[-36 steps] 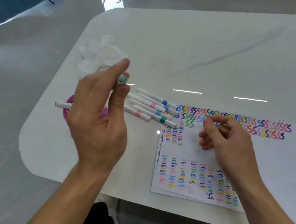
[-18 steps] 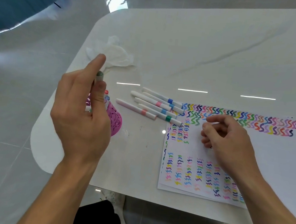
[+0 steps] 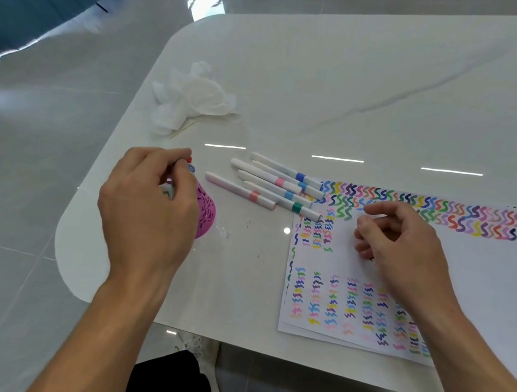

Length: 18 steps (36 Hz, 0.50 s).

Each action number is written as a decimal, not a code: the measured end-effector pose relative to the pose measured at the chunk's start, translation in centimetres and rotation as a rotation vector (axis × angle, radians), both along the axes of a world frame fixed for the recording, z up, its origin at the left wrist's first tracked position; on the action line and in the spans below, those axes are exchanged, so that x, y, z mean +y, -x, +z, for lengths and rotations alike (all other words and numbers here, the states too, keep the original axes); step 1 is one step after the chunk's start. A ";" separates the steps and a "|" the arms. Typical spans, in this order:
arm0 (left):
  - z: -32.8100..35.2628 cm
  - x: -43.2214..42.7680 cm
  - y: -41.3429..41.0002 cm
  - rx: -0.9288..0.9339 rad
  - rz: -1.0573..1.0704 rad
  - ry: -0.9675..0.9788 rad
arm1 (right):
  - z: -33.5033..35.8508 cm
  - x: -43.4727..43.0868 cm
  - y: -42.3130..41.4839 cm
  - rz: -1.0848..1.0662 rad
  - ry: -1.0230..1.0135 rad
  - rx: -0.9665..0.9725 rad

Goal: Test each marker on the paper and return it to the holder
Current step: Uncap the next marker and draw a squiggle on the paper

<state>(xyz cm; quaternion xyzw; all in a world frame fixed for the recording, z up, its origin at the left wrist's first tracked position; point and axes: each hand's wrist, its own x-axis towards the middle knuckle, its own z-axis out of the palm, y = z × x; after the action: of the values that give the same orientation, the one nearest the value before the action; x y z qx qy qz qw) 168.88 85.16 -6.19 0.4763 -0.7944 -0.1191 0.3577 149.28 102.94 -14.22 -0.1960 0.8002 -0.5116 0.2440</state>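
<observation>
A pink openwork holder (image 3: pixel 207 213) stands near the table's left edge, mostly hidden behind my left hand (image 3: pixel 146 210). That hand pinches a white marker (image 3: pixel 170 184) and holds it down into the holder, where a red cap and a blue cap (image 3: pixel 191 168) show at the rim. Several capped white markers (image 3: pixel 280 185) with coloured bands lie side by side between the holder and the paper. The paper (image 3: pixel 486 275) is covered with rows of coloured squiggles. My right hand (image 3: pixel 404 248) rests on the paper with loosely curled fingers and holds nothing.
A crumpled white tissue (image 3: pixel 194 98) lies behind the holder, with a thin wooden stick poking out under it. The white table (image 3: pixel 332 74) has a rounded left corner close to the holder. Grey tiled floor lies to the left.
My left hand has carried the marker down and to the left, from raised above the table to inside the holder. My right hand has stayed on the paper.
</observation>
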 end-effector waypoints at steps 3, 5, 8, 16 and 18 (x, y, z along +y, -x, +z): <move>0.0 0.0 -0.1 0.003 0.012 -0.018 | 0.0 0.0 -0.1 -0.006 0.009 -0.009; 0.1 0.1 0.0 -0.004 0.013 -0.019 | 0.1 0.0 -0.1 -0.004 0.005 -0.009; 0.1 0.3 0.3 -0.020 0.013 0.007 | 0.2 0.0 -0.1 -0.004 0.007 -0.011; 0.2 1.2 1.1 -0.024 -0.108 0.141 | 0.4 0.1 0.0 0.003 0.024 -0.024; -0.1 1.6 1.5 -0.044 -0.187 0.179 | 0.5 0.2 0.0 0.002 0.035 -0.019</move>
<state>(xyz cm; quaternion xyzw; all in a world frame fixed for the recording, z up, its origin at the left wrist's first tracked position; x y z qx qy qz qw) 167.39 86.74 -6.26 0.3688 -0.8504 -0.0699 0.3687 149.25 103.18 -13.74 -0.1962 0.7886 -0.5270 0.2488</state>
